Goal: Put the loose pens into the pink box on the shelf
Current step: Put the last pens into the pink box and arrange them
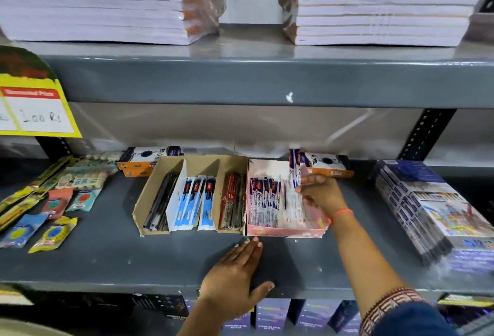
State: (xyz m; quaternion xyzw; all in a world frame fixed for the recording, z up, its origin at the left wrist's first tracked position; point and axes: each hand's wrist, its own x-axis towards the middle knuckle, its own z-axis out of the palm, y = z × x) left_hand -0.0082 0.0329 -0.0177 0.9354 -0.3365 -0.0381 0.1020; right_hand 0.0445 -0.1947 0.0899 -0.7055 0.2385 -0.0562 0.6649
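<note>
Boxes side by side on the shelf (107, 255).
The pen box (283, 232) sits right of the divided carton (149, 202), touching it; a stack of packs (433, 215) lies further right, sachets (50, 231) far left, two small boxes (144, 160) behind, notebooks (91, 1) on the shelf above.

pink box (283, 232) right wall behind the right hand (322, 195); price card (32, 111) cut off left

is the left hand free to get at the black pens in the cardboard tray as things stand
Probably yes. The left hand lies flat and empty on the shelf, in front of the pink box. The black pens sit in the open-topped cardboard tray just to its left, with bare shelf between.
</note>
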